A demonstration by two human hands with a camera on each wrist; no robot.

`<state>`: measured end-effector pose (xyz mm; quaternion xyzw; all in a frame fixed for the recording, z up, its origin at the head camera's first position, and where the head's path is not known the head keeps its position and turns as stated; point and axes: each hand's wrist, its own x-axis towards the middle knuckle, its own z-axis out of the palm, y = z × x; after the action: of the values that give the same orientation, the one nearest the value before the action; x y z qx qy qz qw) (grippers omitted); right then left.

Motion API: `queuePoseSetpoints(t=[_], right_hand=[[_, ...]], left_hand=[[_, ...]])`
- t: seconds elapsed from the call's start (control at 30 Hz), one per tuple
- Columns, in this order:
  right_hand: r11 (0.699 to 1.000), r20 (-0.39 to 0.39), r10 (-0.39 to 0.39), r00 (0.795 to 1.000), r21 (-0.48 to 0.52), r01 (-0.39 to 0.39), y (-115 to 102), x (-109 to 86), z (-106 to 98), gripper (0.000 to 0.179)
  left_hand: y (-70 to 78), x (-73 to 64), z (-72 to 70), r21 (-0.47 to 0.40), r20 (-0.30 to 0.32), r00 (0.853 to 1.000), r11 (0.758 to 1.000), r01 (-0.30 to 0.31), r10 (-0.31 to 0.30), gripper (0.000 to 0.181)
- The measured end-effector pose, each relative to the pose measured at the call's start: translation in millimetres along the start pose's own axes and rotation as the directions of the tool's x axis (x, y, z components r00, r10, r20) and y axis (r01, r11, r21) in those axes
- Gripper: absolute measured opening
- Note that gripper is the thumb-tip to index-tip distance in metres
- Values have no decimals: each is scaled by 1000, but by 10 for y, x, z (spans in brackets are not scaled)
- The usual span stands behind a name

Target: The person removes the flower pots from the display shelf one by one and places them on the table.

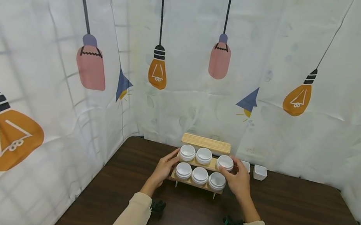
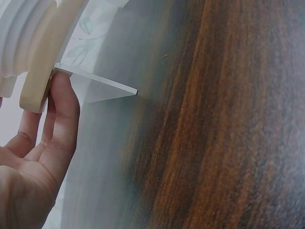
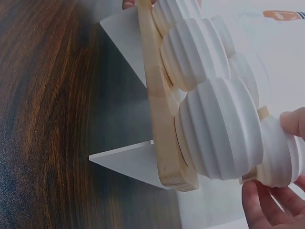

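A tiered wooden stand (image 1: pixel 206 143) with white side supports stands on the table. Round white ribbed bowls sit on its two lower tiers, three to a tier. My left hand (image 1: pixel 161 169) grips the stand's left end; the left wrist view shows fingertips against the end of the wooden shelf (image 2: pixel 40 67). With thumb and fingers, my right hand (image 1: pixel 240 180) holds the right-end bowl (image 1: pixel 225 161) of the middle tier. In the right wrist view this bowl (image 3: pixel 277 152) is partly hidden behind a front-tier bowl (image 3: pixel 219 129).
Two small white square dishes, one of them a dish (image 1: pixel 260 172) in plain sight, stand right of the stand, the other partly behind my right hand. The dark wooden table (image 1: pixel 294 221) meets a white curtain (image 1: pixel 173 111) printed with lamps at its back and left.
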<state>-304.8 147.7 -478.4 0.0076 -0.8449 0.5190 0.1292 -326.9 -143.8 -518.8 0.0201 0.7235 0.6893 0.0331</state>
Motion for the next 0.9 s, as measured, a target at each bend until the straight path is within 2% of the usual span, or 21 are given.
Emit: queuePoseSetpoints(t=[0.17, 0.4, 0.67, 0.73, 0.9], right_hand=[[1000, -8, 5, 1000, 5, -5, -3, -7, -1, 63], [995, -32, 28, 999, 97, -24, 35, -35, -9, 64], [989, -65, 25, 998, 148, -15, 115, -65, -65, 64], [987, -70, 22, 997, 161, -11, 124, -70, -83, 63], [981, -74, 22, 997, 195, -7, 153, -107, -141, 61]], left_hand=[[9, 5, 8, 0, -3, 1000, 1000, 9, -9, 47], [6, 5, 17, 15, -10, 1000, 1000, 12, -12, 48], [1, 10, 4, -4, 16, 1000, 1000, -2, 2, 52], [70, -27, -5, -2, 31, 1000, 1000, 4, -4, 52], [137, -72, 11, 7, 20, 1000, 1000, 0, -1, 52]])
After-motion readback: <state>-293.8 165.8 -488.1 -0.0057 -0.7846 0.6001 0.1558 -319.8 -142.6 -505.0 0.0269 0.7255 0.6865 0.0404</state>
